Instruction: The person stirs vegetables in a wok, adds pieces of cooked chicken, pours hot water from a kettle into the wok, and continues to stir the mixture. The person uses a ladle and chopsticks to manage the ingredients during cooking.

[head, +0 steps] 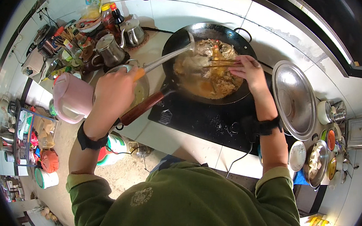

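A black wok (204, 28) with a wooden handle (142, 108) sits on a black cooktop (187, 113). Inside it lies a stew (200, 79) in brown broth, with pale pieces and bits of red; steam blurs part of it. My left hand (115, 86) grips the orange handle of a long metal cooking utensil (170, 55). Its head is by the wok's inner left side, seen nearly edge-on, so I cannot tell ladle from spatula. Over the right part of the stew, my right hand (247, 72) holds wooden chopsticks (222, 63), their tips at the food.
Left of the wok are a pink pitcher (72, 95), metal pots (110, 48) and several bottles (107, 16). A metal bowl (142, 92) sits partly behind my left hand. A large lid (293, 100) leans at the right, near a pan of white chunks (315, 163) and a pale bowl (297, 155).
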The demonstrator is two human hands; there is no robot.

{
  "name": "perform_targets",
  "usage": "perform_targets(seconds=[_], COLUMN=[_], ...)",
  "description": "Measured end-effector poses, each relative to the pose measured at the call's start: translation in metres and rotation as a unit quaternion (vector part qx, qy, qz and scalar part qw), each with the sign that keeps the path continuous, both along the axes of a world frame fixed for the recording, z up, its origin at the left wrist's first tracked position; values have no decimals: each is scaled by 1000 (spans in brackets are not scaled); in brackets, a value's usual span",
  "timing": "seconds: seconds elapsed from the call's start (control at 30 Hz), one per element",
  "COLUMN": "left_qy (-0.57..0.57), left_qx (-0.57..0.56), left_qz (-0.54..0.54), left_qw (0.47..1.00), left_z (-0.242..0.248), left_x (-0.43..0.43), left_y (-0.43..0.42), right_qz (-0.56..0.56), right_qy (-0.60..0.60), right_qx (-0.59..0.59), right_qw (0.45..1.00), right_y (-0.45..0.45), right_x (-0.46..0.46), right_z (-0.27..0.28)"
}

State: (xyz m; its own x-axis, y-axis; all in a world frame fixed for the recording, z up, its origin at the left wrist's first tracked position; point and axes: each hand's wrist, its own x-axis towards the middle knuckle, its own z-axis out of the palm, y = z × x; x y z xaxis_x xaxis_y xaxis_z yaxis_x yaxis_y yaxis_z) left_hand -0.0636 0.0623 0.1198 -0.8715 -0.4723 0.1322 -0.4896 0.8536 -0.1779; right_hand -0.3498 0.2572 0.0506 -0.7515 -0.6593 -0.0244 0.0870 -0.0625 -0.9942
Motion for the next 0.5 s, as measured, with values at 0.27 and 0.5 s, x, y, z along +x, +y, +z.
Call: perform_targets(seconds=[0.27, 0.5], left_qy=[115, 85], left_qx=[12, -3], left_qz=[-50, -97], left_qw=[992, 992], left_z=[12, 10], left_x=[37, 32], left_y=[14, 41], right_qz=[38, 46], right_qy=[83, 90], right_qx=[137, 125], right_qw=[986, 987], right_y=[69, 73], right_x=[24, 33], right_z=[38, 14])
